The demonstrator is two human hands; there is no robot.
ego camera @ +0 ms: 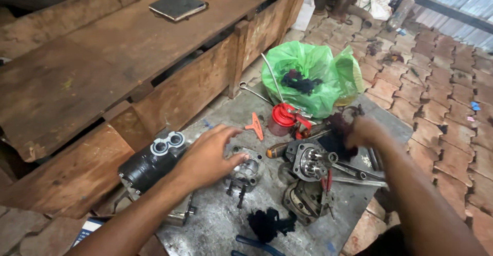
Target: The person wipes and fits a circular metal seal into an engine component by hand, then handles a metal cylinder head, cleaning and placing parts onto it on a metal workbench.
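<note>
The left hand (208,156) hovered spread and empty over the round metal housing (246,171) on the table (215,220), best gripped squarely, while the right hand (362,132) clutched a dark rag (334,135).

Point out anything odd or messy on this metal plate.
Pump parts lie scattered and taken apart around the left hand; dark rags are strewn about; the right hand is blurred over another rag.

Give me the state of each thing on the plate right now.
Left hand: open, fingers spread over metal housing.
Right hand: closed on dark rag.
Green bag: open, dark cloth inside.
Red oil can: upright.
Black cylinder: lying on its side.
</note>
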